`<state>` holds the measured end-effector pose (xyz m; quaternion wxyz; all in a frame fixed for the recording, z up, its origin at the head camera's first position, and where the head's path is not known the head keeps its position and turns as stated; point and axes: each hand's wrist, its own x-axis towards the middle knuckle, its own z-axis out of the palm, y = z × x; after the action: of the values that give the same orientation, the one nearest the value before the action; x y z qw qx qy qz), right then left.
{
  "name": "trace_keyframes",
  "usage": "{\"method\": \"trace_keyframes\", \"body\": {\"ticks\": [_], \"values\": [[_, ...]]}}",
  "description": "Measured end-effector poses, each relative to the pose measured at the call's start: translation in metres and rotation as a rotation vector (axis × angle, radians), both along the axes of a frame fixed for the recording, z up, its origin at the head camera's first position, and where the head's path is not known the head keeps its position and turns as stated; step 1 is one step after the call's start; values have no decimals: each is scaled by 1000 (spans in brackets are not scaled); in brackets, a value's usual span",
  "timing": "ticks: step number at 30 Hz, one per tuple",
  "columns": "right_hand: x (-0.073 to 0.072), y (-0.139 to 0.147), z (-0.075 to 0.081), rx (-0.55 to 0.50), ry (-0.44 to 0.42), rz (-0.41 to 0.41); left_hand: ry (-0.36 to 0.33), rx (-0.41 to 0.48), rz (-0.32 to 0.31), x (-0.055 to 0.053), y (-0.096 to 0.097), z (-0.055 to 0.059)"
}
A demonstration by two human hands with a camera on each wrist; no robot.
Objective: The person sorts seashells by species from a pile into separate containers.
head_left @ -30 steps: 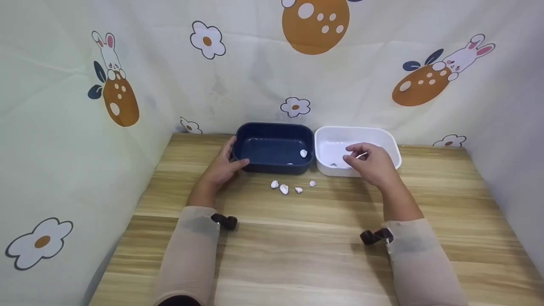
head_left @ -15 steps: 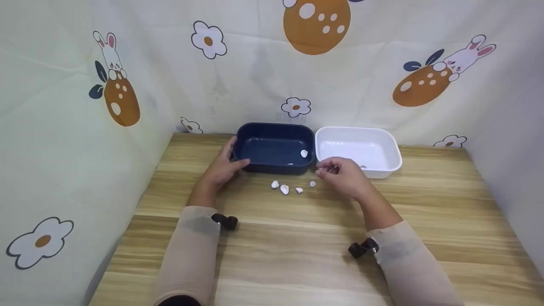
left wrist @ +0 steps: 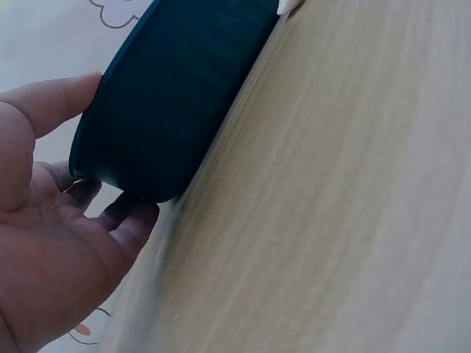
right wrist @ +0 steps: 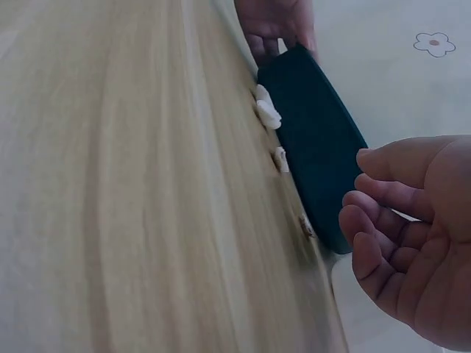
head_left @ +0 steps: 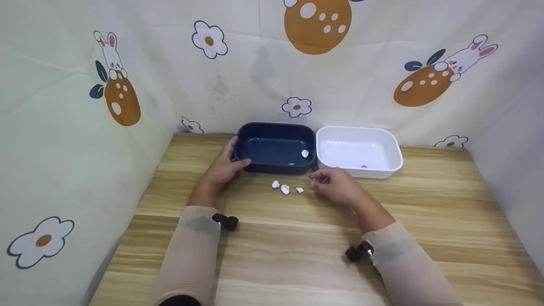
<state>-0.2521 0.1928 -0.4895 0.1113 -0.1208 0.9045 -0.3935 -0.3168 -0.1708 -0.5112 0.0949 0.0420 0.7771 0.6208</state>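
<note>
My left hand [head_left: 221, 168] holds the left end of a dark blue rectangular box [head_left: 272, 169], thumb at the front rim and fingers round the end wall. In the left wrist view the fingertips touch the box's lower side. Just right of a short row of small white seashells [head_left: 285, 189] is my right hand [head_left: 338, 187], its fingers loosely bent. In the right wrist view thumb and forefinger stand slightly apart with nothing seen between them, and a small shell [right wrist: 307, 226] lies on the table below. Inside the blue box sits a white shell [head_left: 304, 153].
A white box [head_left: 359, 173] stands against the blue box's right side, with a small greyish spot or piece [head_left: 364, 166] inside near its front wall. Both boxes stand on a wood-grain table [head_left: 289, 255], before a patterned cloth backdrop [head_left: 246, 76].
My right hand has moved left and down from over the white box to the rightmost shell, which it now hides in the head view. My left hand and both boxes have stayed put.
</note>
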Motion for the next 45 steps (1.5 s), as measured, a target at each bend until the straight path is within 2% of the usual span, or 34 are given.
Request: {"method": "trace_keyframes", "body": {"ticks": [6, 18, 29, 37, 40, 45], "values": [[-2, 2, -11, 34, 51, 47, -12, -4, 5, -1, 0, -1], [-3, 2, -20, 63, 81, 38, -19, 20, 5, -1, 0, -2], [-3, 1, -21, 98, 60, 39, -10, 6, 1, -2, -1, -2], [-2, 0, -17, 114, 76, 65, -19, 9, 3, -2, -1, -3], [-1, 0, -12, 108, 72, 64, -12, 17, -1, -2, -1, -3], [2, 0, 2, 89, 32, 19, -8, 26, 4, 0, 0, -1]]}}
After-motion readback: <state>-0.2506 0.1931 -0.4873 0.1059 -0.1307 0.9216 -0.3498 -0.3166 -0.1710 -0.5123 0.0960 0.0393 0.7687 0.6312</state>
